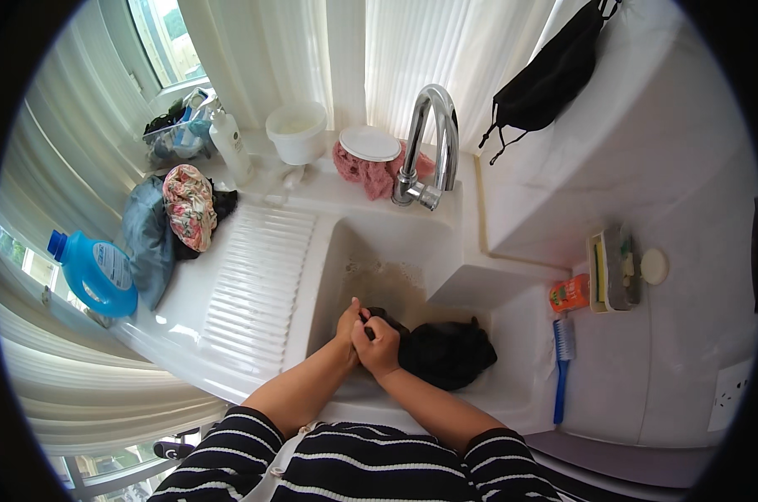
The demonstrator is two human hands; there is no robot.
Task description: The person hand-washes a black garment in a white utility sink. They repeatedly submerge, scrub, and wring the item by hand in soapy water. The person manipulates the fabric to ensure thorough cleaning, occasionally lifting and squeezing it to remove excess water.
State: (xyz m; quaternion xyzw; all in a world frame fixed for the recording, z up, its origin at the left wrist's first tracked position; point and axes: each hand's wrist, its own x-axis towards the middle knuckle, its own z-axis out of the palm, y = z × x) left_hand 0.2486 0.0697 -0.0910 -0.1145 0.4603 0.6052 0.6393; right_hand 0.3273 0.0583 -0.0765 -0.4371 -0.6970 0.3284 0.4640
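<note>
Both hands meet over the near left part of a white laundry sink (512, 368). My left hand (348, 322) is closed on a bunched black cloth (447, 356), its thumb pointing up. Pressed against it, my right hand (379, 345) has its fingers curled round the same dark fabric. The bulk of the cloth lies wet in the basin to the right of my hands; what kind of garment it is I cannot make out. Cloudy brownish water (387, 284) with some suds stands in the basin.
Left of the basin runs a ribbed washboard (257, 284), with a blue detergent jug (99, 272) and piled clothes (191, 209) beyond it. A chrome faucet (433, 142) rises behind. A blue brush (564, 368) and an orange packet (569, 294) lie on the right ledge.
</note>
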